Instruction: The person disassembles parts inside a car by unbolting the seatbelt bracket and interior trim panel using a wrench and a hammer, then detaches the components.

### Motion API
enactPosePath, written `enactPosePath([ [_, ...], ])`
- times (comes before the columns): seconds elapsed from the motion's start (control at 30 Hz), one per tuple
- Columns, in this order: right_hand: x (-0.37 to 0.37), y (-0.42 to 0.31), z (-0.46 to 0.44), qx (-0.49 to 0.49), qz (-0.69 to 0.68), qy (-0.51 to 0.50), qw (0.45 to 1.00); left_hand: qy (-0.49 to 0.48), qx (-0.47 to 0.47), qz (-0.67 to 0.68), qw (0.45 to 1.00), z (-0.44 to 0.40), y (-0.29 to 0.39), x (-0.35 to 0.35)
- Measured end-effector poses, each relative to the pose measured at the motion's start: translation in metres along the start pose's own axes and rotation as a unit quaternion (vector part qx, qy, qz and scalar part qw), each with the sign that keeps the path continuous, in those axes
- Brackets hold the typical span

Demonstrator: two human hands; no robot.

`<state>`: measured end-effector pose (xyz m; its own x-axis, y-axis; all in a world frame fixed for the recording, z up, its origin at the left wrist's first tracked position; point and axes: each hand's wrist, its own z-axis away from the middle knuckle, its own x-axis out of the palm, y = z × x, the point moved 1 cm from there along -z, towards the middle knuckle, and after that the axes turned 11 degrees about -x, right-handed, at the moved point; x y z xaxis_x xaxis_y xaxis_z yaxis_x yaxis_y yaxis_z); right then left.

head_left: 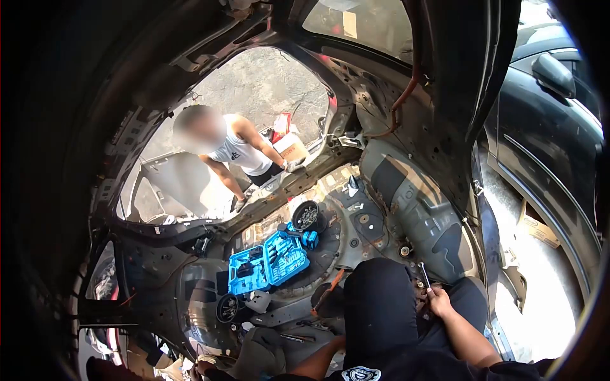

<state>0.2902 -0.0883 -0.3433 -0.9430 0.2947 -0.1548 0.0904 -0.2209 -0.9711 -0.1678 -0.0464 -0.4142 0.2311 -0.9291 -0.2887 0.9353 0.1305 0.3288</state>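
Observation:
My right hand (pixel 440 301) is closed around the lower end of a metal wrench (pixel 424 274), beside my right thigh. The tool's upper end reaches the bare metal floor near a round fitting (pixel 405 251). My left forearm (pixel 318 360) shows at the bottom, but the left hand itself is hidden beside my dark-clad knee. Ahead and to the left lies an open blue tool case (pixel 284 261) with a blue power drill (pixel 309 239) at its upper right. A black bowl of small hardware (pixel 305 216) sits just beyond the drill.
A co-worker (pixel 244 149) in a white sleeveless top leans on the rear opening's edge with gloved hands. Another black bowl (pixel 227 308) and an orange-handled tool (pixel 328 292) lie near my knees. Outside at right stands a dark car (pixel 546 140).

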Motion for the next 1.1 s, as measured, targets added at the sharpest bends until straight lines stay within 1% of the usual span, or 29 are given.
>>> enactPosePath([
  [0.03, 0.000, 0.009, -0.002, 0.000, -0.010, 0.001, 1.000, -0.058, -0.082, -0.077, 0.992, 0.013, 0.002, 0.002],
  [0.1, -0.005, 0.011, -0.001, -0.008, -0.014, 0.000, 1.000, -0.115, -0.160, -0.157, 0.968, 0.022, -0.004, -0.007],
  [0.13, -0.007, 0.006, 0.002, 0.000, -0.033, 0.007, 0.999, -0.084, -0.066, -0.261, 0.959, 0.025, -0.011, -0.021],
  [0.2, -0.018, -0.015, 0.009, 0.002, 0.018, -0.003, 1.000, -0.053, 0.029, -0.360, 0.931, 0.038, -0.013, -0.036],
  [0.23, -0.018, -0.017, 0.010, -0.021, 0.007, 0.008, 1.000, 0.020, 0.067, -0.504, 0.861, 0.050, -0.002, -0.047],
  [0.27, -0.020, -0.022, 0.013, -0.021, 0.007, 0.007, 1.000, 0.055, 0.086, -0.569, 0.816, 0.056, 0.001, -0.052],
  [0.3, -0.022, -0.030, 0.014, 0.007, -0.021, -0.006, 1.000, 0.093, 0.101, -0.628, 0.766, 0.062, 0.003, -0.056],
  [0.33, -0.023, -0.037, 0.015, 0.035, -0.049, -0.020, 0.998, 0.125, 0.103, -0.567, 0.807, 0.054, -0.003, -0.064],
  [0.4, -0.022, -0.034, 0.013, 0.017, -0.038, -0.018, 0.999, 0.154, 0.105, -0.501, 0.845, 0.050, 0.000, -0.058],
  [0.43, -0.023, -0.037, 0.013, 0.011, -0.031, -0.016, 0.999, 0.173, 0.062, -0.485, 0.855, 0.046, 0.007, -0.055],
  [0.47, -0.025, -0.038, 0.014, 0.025, -0.027, -0.014, 0.999, 0.190, 0.019, -0.468, 0.863, 0.044, 0.012, -0.050],
  [0.5, -0.026, -0.044, 0.016, 0.019, -0.037, -0.022, 0.999, 0.187, 0.022, -0.466, 0.865, 0.040, 0.012, -0.044],
  [0.53, -0.028, -0.051, 0.019, 0.016, -0.047, -0.029, 0.998, 0.173, 0.055, -0.466, 0.866, 0.037, 0.010, -0.037],
  [0.57, -0.031, -0.068, 0.025, 0.038, -0.068, -0.030, 0.997, 0.165, 0.075, -0.468, 0.865, 0.035, 0.012, -0.032],
  [0.6, -0.029, -0.059, 0.024, 0.030, -0.071, -0.028, 0.997, 0.156, 0.094, -0.470, 0.863, 0.033, 0.014, -0.027],
  [0.63, -0.026, -0.052, 0.021, 0.019, -0.077, -0.022, 0.997, 0.154, 0.079, -0.419, 0.891, 0.033, 0.019, -0.028],
  [0.67, -0.030, -0.064, 0.024, 0.049, -0.085, -0.032, 0.995, 0.174, 0.044, -0.292, 0.939, 0.035, 0.026, -0.032],
  [0.7, -0.030, -0.067, 0.025, 0.048, -0.110, -0.029, 0.992, 0.204, 0.028, -0.138, 0.969, 0.037, 0.034, -0.035],
  [0.73, -0.028, -0.064, 0.024, 0.047, -0.135, -0.028, 0.989, 0.245, 0.040, 0.008, 0.969, 0.042, 0.043, -0.036],
  [0.77, -0.023, -0.046, 0.019, 0.002, -0.137, -0.002, 0.991, 0.288, 0.072, 0.125, 0.947, 0.049, 0.054, -0.040],
  [0.8, -0.024, -0.043, 0.019, -0.033, -0.164, 0.011, 0.986, 0.334, 0.114, 0.213, 0.911, 0.057, 0.069, -0.047],
  [0.83, -0.024, -0.044, 0.020, -0.068, -0.189, 0.023, 0.979, 0.378, 0.160, 0.275, 0.869, 0.064, 0.085, -0.061],
  [0.87, -0.030, -0.063, 0.027, -0.086, -0.215, 0.019, 0.973, 0.417, 0.159, 0.317, 0.837, 0.082, 0.107, -0.078],
  [0.93, -0.039, -0.118, 0.038, -0.158, -0.252, 0.026, 0.954, 0.490, 0.168, 0.359, 0.776, 0.154, 0.190, -0.111],
  [0.97, -0.045, -0.154, 0.044, -0.184, -0.269, 0.020, 0.945, 0.518, 0.199, 0.354, 0.753, 0.199, 0.234, -0.124],
  [1.0, -0.046, -0.178, 0.041, -0.221, -0.282, 0.003, 0.934, 0.452, 0.236, 0.472, 0.719, 0.233, 0.275, -0.129],
  [1.03, -0.046, -0.204, 0.040, -0.251, -0.309, -0.012, 0.917, 0.499, 0.316, 0.394, 0.704, 0.244, 0.294, -0.141],
  [1.07, -0.049, -0.238, 0.046, -0.271, -0.282, -0.027, 0.920, 0.468, 0.408, 0.369, 0.691, 0.281, 0.333, -0.135],
  [1.1, -0.048, -0.277, 0.054, -0.312, -0.291, -0.063, 0.902, 0.394, 0.496, 0.342, 0.694, 0.314, 0.366, -0.123],
])
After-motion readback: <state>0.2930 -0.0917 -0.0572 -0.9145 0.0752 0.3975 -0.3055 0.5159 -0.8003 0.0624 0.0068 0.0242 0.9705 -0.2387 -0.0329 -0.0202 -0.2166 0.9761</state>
